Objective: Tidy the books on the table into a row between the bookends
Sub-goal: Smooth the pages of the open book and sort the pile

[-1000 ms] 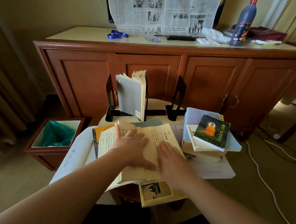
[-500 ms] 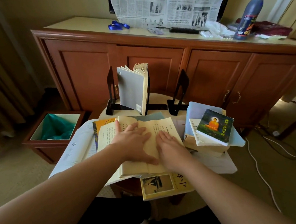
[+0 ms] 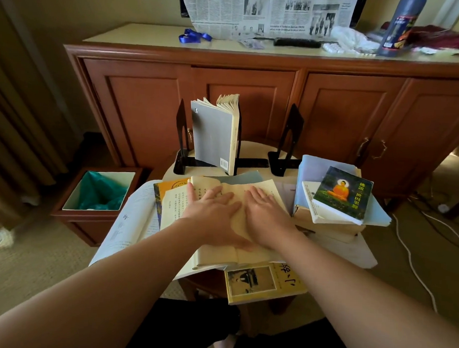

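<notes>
Head view: both hands lie flat, fingers straight, side by side on an open book [image 3: 237, 201], left hand [image 3: 212, 213] and right hand [image 3: 267, 216] pressing its pages, gripping nothing. One grey book [image 3: 213, 135] stands between the left bookend [image 3: 181, 138] and right bookend [image 3: 289, 140] (pages fanning at the top). Left to shelve: the open book, a stack [image 3: 336, 204] right of it, and others scattered on the worktop [image 3: 254, 148]. Barely begun, I judge.
</notes>
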### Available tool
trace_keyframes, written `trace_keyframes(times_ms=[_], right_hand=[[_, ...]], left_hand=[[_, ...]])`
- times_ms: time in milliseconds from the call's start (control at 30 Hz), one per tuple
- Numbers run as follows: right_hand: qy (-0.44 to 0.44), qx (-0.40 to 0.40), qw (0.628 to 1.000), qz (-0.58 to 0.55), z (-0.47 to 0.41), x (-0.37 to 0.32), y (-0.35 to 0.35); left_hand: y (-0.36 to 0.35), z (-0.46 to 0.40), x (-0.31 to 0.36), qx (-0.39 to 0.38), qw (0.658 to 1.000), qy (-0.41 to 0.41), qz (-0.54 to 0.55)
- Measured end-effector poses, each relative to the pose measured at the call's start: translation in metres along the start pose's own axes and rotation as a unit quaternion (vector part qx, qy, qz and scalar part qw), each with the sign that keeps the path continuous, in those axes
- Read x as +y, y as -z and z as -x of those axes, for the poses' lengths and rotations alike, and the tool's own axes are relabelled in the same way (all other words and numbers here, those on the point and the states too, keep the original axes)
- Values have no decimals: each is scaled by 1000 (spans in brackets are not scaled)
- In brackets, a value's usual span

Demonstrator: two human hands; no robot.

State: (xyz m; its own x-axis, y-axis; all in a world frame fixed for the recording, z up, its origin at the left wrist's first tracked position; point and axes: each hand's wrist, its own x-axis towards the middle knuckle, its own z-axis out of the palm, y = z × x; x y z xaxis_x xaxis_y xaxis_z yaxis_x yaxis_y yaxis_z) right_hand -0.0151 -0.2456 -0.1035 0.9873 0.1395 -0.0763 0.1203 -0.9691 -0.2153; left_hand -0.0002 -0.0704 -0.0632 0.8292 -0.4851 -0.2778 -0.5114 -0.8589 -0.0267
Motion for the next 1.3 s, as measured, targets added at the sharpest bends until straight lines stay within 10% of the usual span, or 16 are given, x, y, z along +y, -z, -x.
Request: trace_keyframes(times_ms=[500,700,1000,1300], right_hand=[[16,18,998,-63,96,5,-3],[-27,15,990,-138,95,0,11],[-91,3,956,-279,96,-5,29],[-41,74,910,-406,102,1,36]], left_hand=[[-2,11,0,112,991,45,59],[16,29,3,160,935,242,205],[47,34,8,9,741,164,651],[47,28,29,109,737,55,665]])
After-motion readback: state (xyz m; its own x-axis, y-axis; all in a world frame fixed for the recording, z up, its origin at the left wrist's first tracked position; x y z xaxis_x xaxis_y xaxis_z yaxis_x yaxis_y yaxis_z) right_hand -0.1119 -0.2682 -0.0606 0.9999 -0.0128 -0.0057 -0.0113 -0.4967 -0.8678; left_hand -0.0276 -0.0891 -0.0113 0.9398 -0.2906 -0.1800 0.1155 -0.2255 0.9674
